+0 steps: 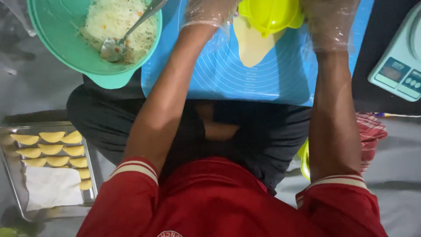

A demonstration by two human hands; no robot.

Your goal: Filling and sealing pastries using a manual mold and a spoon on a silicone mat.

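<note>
Nearest the camera lay a metal tray [13, 175] at the lower left, carrying rows of folded yellow half-moon pastries [52, 149] and a white sheet of paper [51, 188]; judged from their even shape, each one had been pressed closed cleanly. Farther out, both forearms ran up to the blue rolling mat [228, 79]. The left hand [209, 12], in a thin clear glove, sat at the left edge of a yellow-green pastry press mould [269, 15], and the right hand [330, 22], gloved the same way, sat at its right edge. Both were cut off by the top of the frame, so I could not tell whether the fingers were spread or clamped on the mould. A pale sheet of dough [252, 46] hung out from under the mould onto the mat. To do this well, the dough probably needed centring over the hinge, with filling kept off the rim and even pressure from both sides. Beyond at the left stood a green bowl [57, 44] of shredded filling [112, 19] with a spoon [127, 35], and at the right a kitchen scale [399, 66]
</note>
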